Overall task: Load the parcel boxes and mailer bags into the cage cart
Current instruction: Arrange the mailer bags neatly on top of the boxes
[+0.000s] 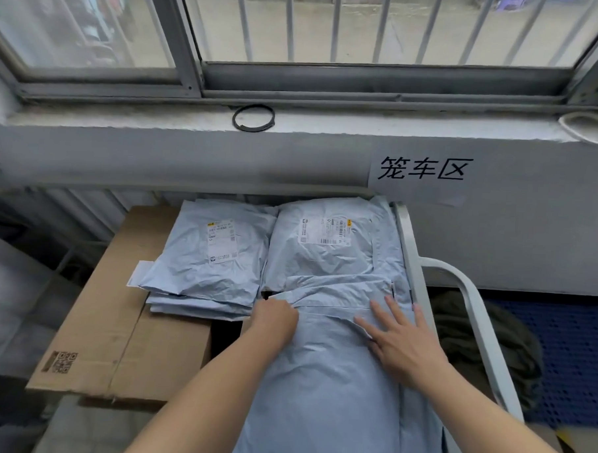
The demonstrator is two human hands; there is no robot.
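Note:
A long pale blue mailer bag (332,382) lies in the cage cart (411,251), running from the bottom of view toward the far end. My left hand (275,319) grips its upper left edge with curled fingers. My right hand (400,340) presses flat on its right side, fingers spread. Beyond it lies another blue mailer bag (327,258) with a white label. To the left, a stack of several blue mailer bags (210,267) rests on a flat brown cardboard box (115,321).
The cart's white tubular side rail (472,302) runs along the right. Beyond it lie a dark green cloth (491,344) and a blue perforated pallet (573,358). A grey wall with a paper sign (425,170) and a window sill stand straight ahead.

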